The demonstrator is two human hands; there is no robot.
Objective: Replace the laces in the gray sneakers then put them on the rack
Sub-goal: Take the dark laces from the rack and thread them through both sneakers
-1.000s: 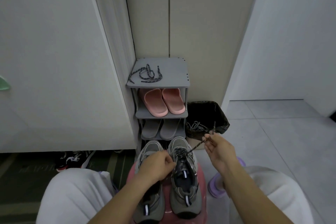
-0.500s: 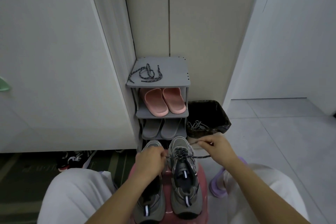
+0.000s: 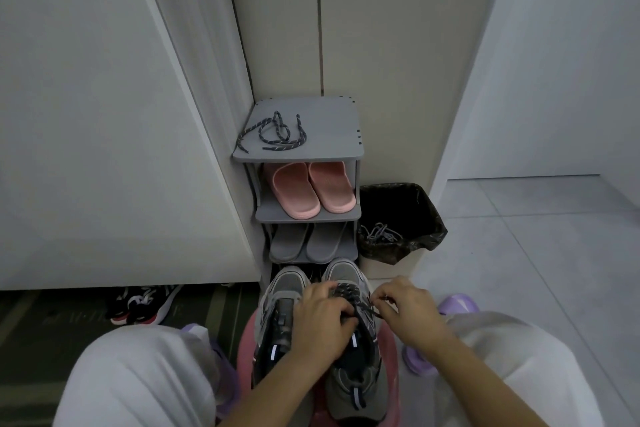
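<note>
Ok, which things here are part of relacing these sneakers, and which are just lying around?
Job: gray sneakers, lace held by left hand and right hand, spare lace, rack.
Lying about: pink slippers, gray slippers, bin with laces, black shoes.

A rack [image 3: 329, 128] stands in the far corner between two walls. A loose lace [image 3: 273, 133] lies on the left part of its top shelf, one pair of slippers [image 3: 311, 189] sits on the shelf below, and another pair [image 3: 306, 241] on the shelf under that. A bin [image 3: 426, 215] stands just right of the rack, with old laces [image 3: 379, 234] inside. Near the rack, on a stool [image 3: 247, 340] between the person's knees, sit a left sneaker [image 3: 282, 291] and a right sneaker [image 3: 346, 274], side by side. The left hand [image 3: 322, 322] grips the right sneaker from above, and the right hand [image 3: 405, 312] is at its right edge. Other shoes [image 3: 142, 305] lie on the floor to the left.
</note>
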